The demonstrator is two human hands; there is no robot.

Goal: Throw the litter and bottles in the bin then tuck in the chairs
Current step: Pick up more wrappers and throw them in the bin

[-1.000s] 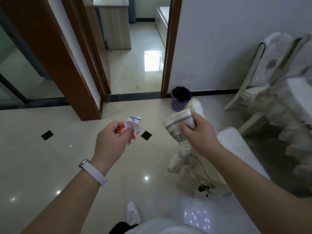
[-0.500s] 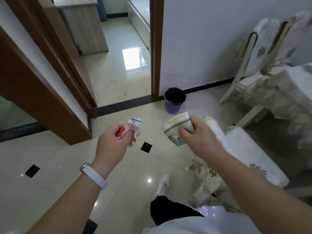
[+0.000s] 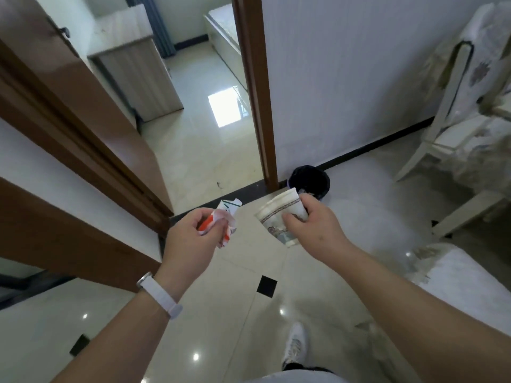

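Plainly, the likeliest failure from here is a miss at the bin (image 3: 309,179), judged from its small dark mouth, which sits on the floor against the wall beside the door frame (image 3: 255,92), just above centre of the frame. If either piece is let go too soon, it could be dropped short on the glossy floor tiles (image 3: 221,313), since crumpled paper is light and drifts. The bin is also partly hidden behind the right hand's load, so the aim could be misjudged.

The left hand (image 3: 193,230) is closed around a crumpled red-and-white wrapper (image 3: 225,218), which is pinched between thumb and fingers, with the forearm extended up from the lower left and a white wristband (image 3: 160,295) worn at the wrist. The right hand (image 3: 312,225) is closed on a patterned paper cup (image 3: 279,219), which is held tilted with its rim towards the left, just below the bin in the frame. Both pieces of litter are carried at centre frame, not yet over the bin. A chair (image 3: 456,128) with a pale cover stands at the right edge, not yet tucked in.
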